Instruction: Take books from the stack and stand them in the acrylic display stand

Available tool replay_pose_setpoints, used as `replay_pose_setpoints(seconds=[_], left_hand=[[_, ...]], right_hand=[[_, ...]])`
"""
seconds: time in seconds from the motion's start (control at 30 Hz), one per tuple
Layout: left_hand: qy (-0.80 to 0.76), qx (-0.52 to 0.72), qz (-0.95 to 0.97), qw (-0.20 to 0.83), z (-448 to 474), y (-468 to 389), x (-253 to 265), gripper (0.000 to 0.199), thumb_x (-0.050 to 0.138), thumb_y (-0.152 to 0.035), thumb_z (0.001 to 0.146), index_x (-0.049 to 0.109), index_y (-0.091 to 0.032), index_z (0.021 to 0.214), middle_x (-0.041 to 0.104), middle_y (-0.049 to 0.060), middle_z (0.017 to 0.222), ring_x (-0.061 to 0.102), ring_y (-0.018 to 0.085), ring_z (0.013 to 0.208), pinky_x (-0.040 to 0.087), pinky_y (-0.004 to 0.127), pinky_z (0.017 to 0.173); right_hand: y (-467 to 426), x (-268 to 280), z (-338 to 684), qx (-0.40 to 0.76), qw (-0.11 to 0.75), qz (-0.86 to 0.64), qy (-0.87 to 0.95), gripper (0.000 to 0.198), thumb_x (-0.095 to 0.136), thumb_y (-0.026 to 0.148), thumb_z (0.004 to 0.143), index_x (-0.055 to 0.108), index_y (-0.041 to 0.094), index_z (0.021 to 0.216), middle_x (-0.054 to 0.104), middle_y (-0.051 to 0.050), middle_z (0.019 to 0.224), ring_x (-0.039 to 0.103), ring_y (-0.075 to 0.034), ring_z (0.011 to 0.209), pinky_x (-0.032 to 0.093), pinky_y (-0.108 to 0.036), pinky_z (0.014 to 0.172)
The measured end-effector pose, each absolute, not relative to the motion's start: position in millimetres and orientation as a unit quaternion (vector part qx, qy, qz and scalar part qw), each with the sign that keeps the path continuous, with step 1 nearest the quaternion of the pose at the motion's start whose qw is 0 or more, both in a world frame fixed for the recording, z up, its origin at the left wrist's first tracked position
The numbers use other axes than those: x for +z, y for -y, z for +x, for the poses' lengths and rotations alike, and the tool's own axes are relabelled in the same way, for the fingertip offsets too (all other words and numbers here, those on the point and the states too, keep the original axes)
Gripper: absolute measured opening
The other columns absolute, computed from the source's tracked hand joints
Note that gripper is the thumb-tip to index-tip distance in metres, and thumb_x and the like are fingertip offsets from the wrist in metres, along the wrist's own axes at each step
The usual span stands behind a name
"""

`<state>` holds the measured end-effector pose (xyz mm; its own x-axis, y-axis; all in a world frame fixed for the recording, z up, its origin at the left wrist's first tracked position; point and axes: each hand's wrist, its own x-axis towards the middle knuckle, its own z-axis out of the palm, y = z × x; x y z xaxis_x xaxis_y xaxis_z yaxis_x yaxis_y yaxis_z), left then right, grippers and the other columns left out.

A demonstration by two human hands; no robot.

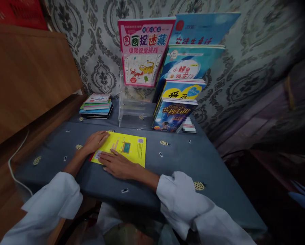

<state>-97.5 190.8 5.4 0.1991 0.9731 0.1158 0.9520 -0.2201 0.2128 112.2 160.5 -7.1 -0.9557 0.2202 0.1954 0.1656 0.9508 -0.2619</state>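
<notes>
Lying flat near the front of the surface [178, 160], the yellow book [135, 146] has both hands on it. From where I stand, the right hand [120, 165] is laid palm down across its lower part, fingers somewhat spread and pointing left. The left hand [96, 141] rests over the upper left corner, fingers close together; whether its thumb is tucked beneath the edge I can't tell — it's hidden from this side. A strip of red shows at the book's lower left corner, and a little green board is printed on its cover.

Behind it stands a clear rack [135, 120], with a pink book [144, 51] upright at the back. To the right of that, more books rise in tiers, a dark blue one [173, 115] in front. Off to the left there's a low stack [96, 108] of thin books — slightly uneven — near the patterned wall [101, 76].
</notes>
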Motion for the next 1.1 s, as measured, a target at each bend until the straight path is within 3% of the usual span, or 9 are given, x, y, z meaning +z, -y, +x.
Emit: replay_pose_setpoints(seconds=[0.13, 0.33, 0.53, 0.7, 1.1], left_hand=[[-0.613, 0.202, 0.748, 0.155, -111.7, -199.9, 9.9, 0.07, 0.02, -0.061, 0.099, 0.068, -0.018, 0.125, 0.069, 0.009, 0.132, 0.06, 0.027, 0.127, 0.041, 0.04, 0.113], [-0.622, 0.323, 0.667, 0.254, -120.2, -201.9, 1.4, 0.078, 0.026, -0.07, 0.096, 0.054, -0.014, 0.142, 0.073, 0.011, 0.125, 0.059, 0.028, 0.129, 0.039, 0.043, 0.116], [-0.625, 0.319, 0.677, 0.221, -118.4, -203.1, -2.3, 0.078, 0.023, -0.07, 0.095, 0.057, -0.014, 0.138, 0.073, 0.012, 0.124, 0.063, 0.028, 0.124, 0.042, 0.042, 0.112], [-0.649, 0.279, 0.688, 0.17, -110.2, -198.0, -3.3, 0.064, 0.024, -0.056, 0.099, 0.058, -0.017, 0.137, 0.071, 0.009, 0.128, 0.064, 0.027, 0.122, 0.046, 0.041, 0.108], [-0.653, 0.148, 0.742, 0.039, -92.0, -181.0, -2.7, 0.045, 0.032, -0.036, 0.101, 0.061, -0.022, 0.133, 0.063, 0.009, 0.141, 0.059, 0.026, 0.13, 0.04, 0.045, 0.111]], right_hand=[[-174.2, -5.3, 88.5, 0.14, 0.086, -0.067, 0.984, 0.044, 0.043, 0.034, 0.107, 0.048, 0.018, 0.147, 0.049, -0.011, 0.156, 0.039, -0.02, 0.148, 0.028, -0.046, 0.124], [-209.1, -2.5, 63.7, 0.151, 0.091, -0.1, 0.979, 0.042, 0.039, 0.033, 0.108, 0.052, 0.016, 0.143, 0.051, -0.013, 0.153, 0.044, -0.023, 0.144, 0.03, -0.053, 0.122], [-239.7, -13.1, 80.7, 0.136, 0.105, -0.177, 0.969, 0.044, 0.041, 0.034, 0.106, 0.048, 0.018, 0.147, 0.045, -0.013, 0.158, 0.04, -0.024, 0.148, 0.026, -0.052, 0.124], [-243.7, -23.7, 118.9, 0.13, 0.112, -0.237, 0.956, 0.052, 0.037, 0.04, 0.107, 0.043, 0.015, 0.152, 0.04, -0.016, 0.16, 0.032, -0.025, 0.152, 0.025, -0.05, 0.125], [-227.6, -36.0, 227.4, 0.178, 0.163, -0.338, 0.91, 0.053, 0.029, 0.039, 0.107, 0.042, 0.018, 0.154, 0.038, -0.014, 0.161, 0.031, -0.025, 0.152, 0.024, -0.056, 0.124]])
